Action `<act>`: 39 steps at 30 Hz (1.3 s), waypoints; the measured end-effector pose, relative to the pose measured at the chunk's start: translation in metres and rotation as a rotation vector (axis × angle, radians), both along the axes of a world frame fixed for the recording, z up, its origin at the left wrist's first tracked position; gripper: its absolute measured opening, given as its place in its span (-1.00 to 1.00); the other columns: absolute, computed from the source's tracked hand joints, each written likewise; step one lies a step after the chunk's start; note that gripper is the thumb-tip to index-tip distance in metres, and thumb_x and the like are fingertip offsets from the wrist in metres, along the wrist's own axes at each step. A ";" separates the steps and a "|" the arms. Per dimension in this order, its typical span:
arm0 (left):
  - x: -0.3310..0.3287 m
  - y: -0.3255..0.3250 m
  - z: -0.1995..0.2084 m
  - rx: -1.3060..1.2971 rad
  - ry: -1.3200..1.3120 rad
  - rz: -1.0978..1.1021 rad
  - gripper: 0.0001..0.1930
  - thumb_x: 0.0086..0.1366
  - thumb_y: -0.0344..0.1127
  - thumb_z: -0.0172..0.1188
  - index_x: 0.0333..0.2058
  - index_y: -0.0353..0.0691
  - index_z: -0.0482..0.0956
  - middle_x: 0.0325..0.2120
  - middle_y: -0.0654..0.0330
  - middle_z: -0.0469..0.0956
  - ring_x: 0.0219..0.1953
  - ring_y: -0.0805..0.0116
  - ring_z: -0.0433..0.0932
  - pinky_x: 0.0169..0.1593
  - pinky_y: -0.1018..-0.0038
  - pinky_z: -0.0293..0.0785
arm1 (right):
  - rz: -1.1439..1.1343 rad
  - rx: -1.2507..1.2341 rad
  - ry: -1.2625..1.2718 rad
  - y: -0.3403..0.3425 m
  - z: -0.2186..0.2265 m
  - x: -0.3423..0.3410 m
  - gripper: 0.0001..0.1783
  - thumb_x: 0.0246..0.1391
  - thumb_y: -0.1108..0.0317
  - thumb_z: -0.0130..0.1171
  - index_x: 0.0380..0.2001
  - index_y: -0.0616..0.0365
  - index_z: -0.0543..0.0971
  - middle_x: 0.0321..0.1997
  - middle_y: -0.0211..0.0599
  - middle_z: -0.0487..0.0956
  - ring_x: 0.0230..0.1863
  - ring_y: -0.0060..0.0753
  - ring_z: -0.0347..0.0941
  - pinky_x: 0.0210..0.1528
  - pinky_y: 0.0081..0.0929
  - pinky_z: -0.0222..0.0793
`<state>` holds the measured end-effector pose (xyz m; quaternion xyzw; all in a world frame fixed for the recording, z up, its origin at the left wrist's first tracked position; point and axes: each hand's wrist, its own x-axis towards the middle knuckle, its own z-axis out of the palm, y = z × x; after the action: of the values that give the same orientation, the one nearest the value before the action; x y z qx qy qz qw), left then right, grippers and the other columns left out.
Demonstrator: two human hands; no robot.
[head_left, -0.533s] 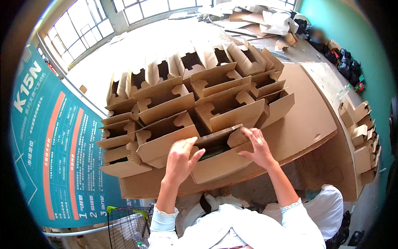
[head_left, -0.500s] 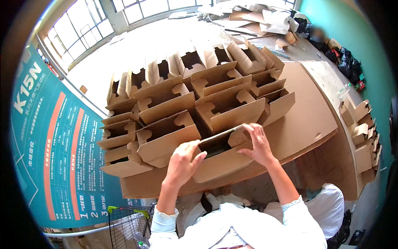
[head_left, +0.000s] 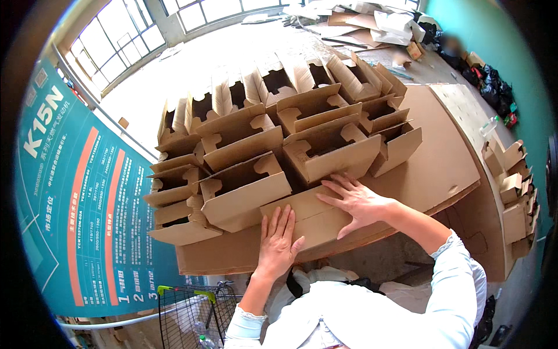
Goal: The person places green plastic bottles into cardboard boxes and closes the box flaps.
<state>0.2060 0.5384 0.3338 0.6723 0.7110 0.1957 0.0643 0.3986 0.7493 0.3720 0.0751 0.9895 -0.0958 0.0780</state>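
Note:
A brown cardboard box [head_left: 311,224] lies at the near edge of the work surface, its top flaps folded down. My left hand [head_left: 277,241] rests on its left part with fingers stretched out and thumb apart. Spread wide, the fingers of my right hand [head_left: 357,200] press flat on the right part of the top. Just behind stand two open boxes, one at the left [head_left: 247,195] and one at the right [head_left: 343,157], their flaps upright. Several more open boxes [head_left: 241,139] fill rows farther back; dark contents show in some, too shadowed to name.
A large cardboard sheet [head_left: 430,151] covers the surface under the boxes. Small cartons [head_left: 514,192] are stacked at the right. A teal banner [head_left: 87,192] stands at the left, with a black wire cart [head_left: 189,314] near me. Black bags [head_left: 494,90] and scrap cardboard [head_left: 372,29] lie far off.
The near box's upright flaps have been folded down, hiding its inside. My hands have gone from gripping the flaps to lying flat on top, and the view has shifted slightly.

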 end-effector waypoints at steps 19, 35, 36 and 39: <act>-0.020 -0.023 -0.125 -0.209 -0.896 0.109 -0.02 -0.06 -0.13 0.54 0.24 -0.35 0.12 0.09 -0.06 0.43 0.07 0.14 0.47 0.10 0.29 0.41 | -0.073 -0.059 0.017 -0.006 0.005 0.000 0.32 -0.51 0.05 0.52 0.41 -0.21 0.03 0.41 0.02 0.08 0.36 0.25 0.06 0.21 0.08 0.31; 0.172 0.081 -0.111 -0.364 -0.775 -0.114 0.35 0.02 -0.22 0.50 0.30 -0.38 -0.62 0.09 -0.22 0.35 0.10 0.02 0.47 0.13 0.29 0.46 | -0.155 0.150 -0.208 0.098 0.021 0.186 0.40 -0.55 0.08 0.59 0.42 -0.35 -0.02 0.50 -0.27 0.02 0.50 -0.05 -0.14 0.44 0.02 -0.13; 0.195 0.093 -0.116 -0.369 -0.805 -0.154 0.35 0.03 -0.22 0.49 0.29 -0.37 -0.66 0.10 -0.23 0.35 0.11 0.02 0.46 0.13 0.28 0.45 | -0.154 0.237 -0.222 0.111 0.021 0.208 0.40 -0.56 0.09 0.60 0.42 -0.38 -0.02 0.50 -0.29 0.02 0.50 -0.07 -0.15 0.45 0.03 -0.14; 0.266 0.140 -0.117 -0.373 -0.927 -0.267 0.38 0.10 -0.21 0.45 0.24 -0.31 -0.81 0.17 -0.30 0.25 0.16 -0.02 0.40 0.16 0.21 0.42 | -0.184 0.432 -0.139 0.165 0.007 0.271 0.06 -0.14 0.19 0.37 0.40 -0.49 0.02 0.51 -0.34 -0.01 0.51 -0.13 -0.14 0.46 0.07 -0.16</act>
<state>0.4718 0.6780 0.2168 0.5770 0.5384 0.3332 0.5159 0.6694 0.9144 0.3785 0.1861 0.9683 0.1166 0.1190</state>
